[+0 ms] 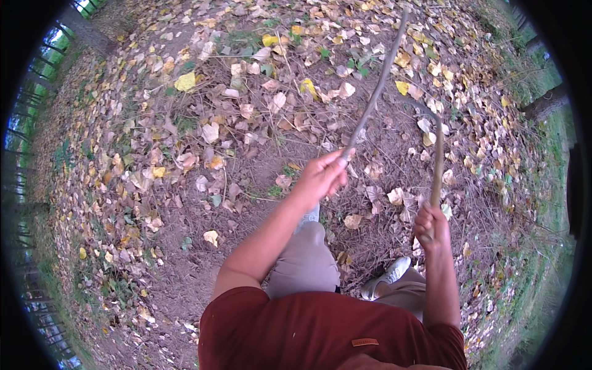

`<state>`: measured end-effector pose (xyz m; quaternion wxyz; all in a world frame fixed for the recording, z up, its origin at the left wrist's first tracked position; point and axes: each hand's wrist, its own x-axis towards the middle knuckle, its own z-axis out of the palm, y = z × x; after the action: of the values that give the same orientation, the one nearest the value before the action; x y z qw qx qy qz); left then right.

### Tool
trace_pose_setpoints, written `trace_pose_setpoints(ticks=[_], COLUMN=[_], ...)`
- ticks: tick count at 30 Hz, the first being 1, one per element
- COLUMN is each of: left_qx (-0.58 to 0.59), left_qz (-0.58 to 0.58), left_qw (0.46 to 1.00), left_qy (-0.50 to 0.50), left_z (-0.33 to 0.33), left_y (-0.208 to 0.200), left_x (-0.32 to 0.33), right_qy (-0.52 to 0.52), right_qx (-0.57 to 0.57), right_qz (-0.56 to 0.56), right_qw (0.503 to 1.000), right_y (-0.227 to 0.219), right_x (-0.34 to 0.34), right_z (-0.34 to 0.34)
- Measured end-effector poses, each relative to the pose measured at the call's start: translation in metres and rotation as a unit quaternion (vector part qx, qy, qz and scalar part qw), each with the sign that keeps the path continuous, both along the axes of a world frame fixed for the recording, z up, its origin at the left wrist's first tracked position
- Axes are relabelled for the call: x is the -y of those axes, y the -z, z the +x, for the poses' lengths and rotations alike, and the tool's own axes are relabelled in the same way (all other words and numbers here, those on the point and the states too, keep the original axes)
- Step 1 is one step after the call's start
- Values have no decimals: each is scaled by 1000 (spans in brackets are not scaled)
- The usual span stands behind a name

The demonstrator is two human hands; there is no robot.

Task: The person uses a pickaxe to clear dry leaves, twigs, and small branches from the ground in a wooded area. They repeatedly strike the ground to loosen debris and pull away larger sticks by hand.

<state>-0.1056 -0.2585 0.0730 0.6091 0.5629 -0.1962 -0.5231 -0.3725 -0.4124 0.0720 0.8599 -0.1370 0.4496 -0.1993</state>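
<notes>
My left hand (320, 177) is closed round the lower end of a long, thin, greyish stick (377, 89). The stick slants up and away to the right, its far end near the top of the view. My right hand (431, 223) grips the wooden handle of a sickle (438, 157), held nearly upright. From the handle's top a thin, dark curved blade bends off to the left, hard to make out against the ground. Stick and sickle are apart, with the stick to the left.
Dry brown and yellow leaves (210, 132) cover much of the bare soil, with small green plants (361, 66) among them. Tree trunks (86, 28) rise at the far left, and another trunk (547, 103) stands at the right. My shoe (394, 271) rests on the ground below my right hand.
</notes>
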Motion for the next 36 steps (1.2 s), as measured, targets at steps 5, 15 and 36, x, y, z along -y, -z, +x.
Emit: trace_pose_setpoints(ticks=[5,15,36], left_qx=[222,549,523], left_qz=[201,545,684], left_qw=[949,628,507], left_qy=[94,-79,30], left_z=[-7,261,132], left_y=[226,265,244], left_x=[6,-206,-338], right_qy=[92,108,33], right_qx=[40,145,109], right_qz=[13,120,192], right_qw=[995,976,975], right_y=[-1,-3,3], right_x=[-41,-50,-67], right_z=[-90,-98,-96])
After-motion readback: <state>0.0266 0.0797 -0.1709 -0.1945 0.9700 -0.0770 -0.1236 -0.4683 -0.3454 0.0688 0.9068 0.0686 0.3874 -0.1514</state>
